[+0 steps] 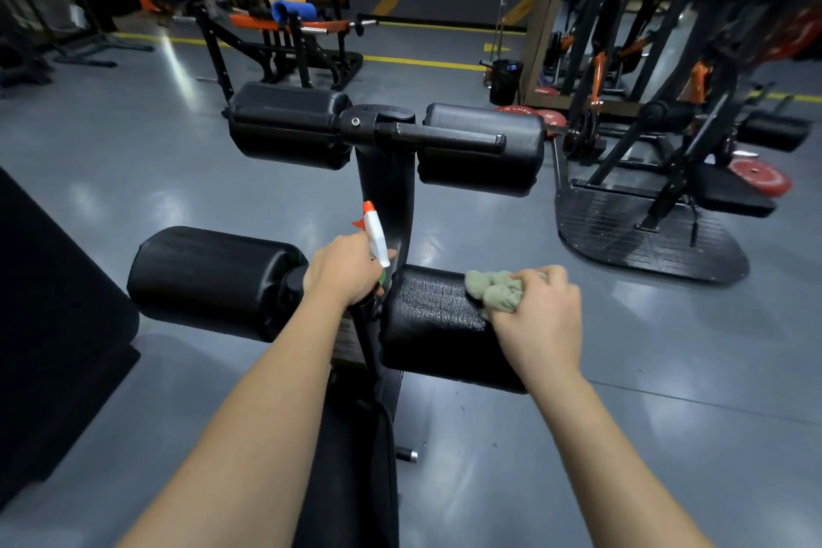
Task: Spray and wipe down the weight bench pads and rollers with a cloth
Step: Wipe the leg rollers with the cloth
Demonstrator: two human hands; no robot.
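Near right roller (pixel 445 325) of the weight bench lies under my right hand (pixel 540 311), fingers clamped on the bunched cloth (pixel 493 291); my left hand (pixel 344 269) grips the spray bottle (pixel 376 236) just left; far left roller (pixel 289 125) waits beyond; I judge a stray squeeze could slick the floor.

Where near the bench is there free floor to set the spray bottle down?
Bare floor lies between the near left roller and the far left roller, and between the near right roller and the footplate. The centre post is crowded: the left hand grips the spray bottle there.
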